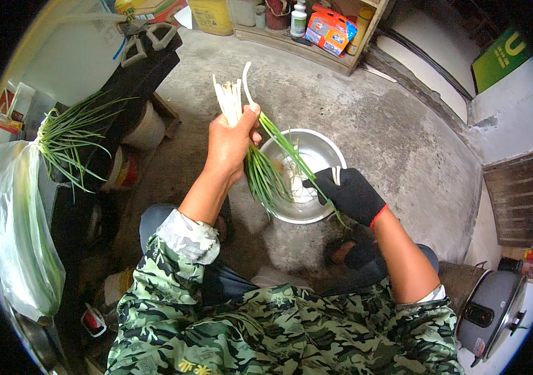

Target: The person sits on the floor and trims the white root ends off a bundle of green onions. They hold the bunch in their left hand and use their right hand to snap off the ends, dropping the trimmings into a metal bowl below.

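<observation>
My bare left hand (234, 145) is closed around a bunch of green onions (262, 180), white root ends up and green leaves hanging down. One green onion (285, 143) slants away from the bunch, its white end by my left thumb, its leaves running down to my right hand (353, 194). That hand wears a black glove with a red cuff, and its fingers are closed on the leaves. Short white pieces stick up between the gloved fingers. Below the hands, a steel basin (311, 218) stands on the concrete floor, with white scraps (300, 190) in it.
At left, another bunch of green onions (67, 136) lies beside a plastic bag (23, 225) of long green vegetables. A wooden shelf (290, 43) with bottles and detergent bags (330, 29) stands ahead. A grey cooker (494, 314) is at lower right.
</observation>
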Demonstrator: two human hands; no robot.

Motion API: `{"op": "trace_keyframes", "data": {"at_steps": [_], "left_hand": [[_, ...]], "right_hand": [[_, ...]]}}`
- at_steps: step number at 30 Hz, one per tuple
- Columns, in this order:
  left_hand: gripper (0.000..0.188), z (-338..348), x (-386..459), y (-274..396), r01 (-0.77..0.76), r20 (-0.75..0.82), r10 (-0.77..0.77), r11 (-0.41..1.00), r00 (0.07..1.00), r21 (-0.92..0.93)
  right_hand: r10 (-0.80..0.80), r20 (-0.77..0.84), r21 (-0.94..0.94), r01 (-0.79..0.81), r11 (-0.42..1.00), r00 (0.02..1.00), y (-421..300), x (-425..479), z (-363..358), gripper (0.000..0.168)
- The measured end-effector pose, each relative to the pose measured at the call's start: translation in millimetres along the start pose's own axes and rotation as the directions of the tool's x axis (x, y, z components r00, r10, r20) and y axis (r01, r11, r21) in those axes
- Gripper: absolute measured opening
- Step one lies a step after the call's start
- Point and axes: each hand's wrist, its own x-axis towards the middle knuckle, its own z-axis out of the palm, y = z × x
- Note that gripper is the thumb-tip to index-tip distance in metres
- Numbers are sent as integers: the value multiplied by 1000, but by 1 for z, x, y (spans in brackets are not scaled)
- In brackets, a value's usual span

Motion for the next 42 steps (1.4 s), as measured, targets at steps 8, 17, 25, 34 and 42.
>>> {"op": "trace_keyframes", "data": {"at_steps": [8,17,25,34,42], "left_hand": [[23,-11,3,13,-44,-60,52,992,997,121],[19,26,-23,-20,-54,211,3,970,978,238],[21,32,-29,-27,-128,237,46,931,970,342],[18,31,-29,-27,-129,331,40,959,943,251],[19,29,-27,-32,-111,309,38,968,950,223]], "right_hand": [[-5,-229,-566,-129,815,973,89,4,-11,37],[-160,-468,58,211,976,869,-23,24,8,34],[-146,-317,-25,145,989,937,-6,35,17,35],[-28,-251,125,61,990,968,-11,24,-5,33],[-27,-273,232,93,968,962,-15,24,-2,26]]}}
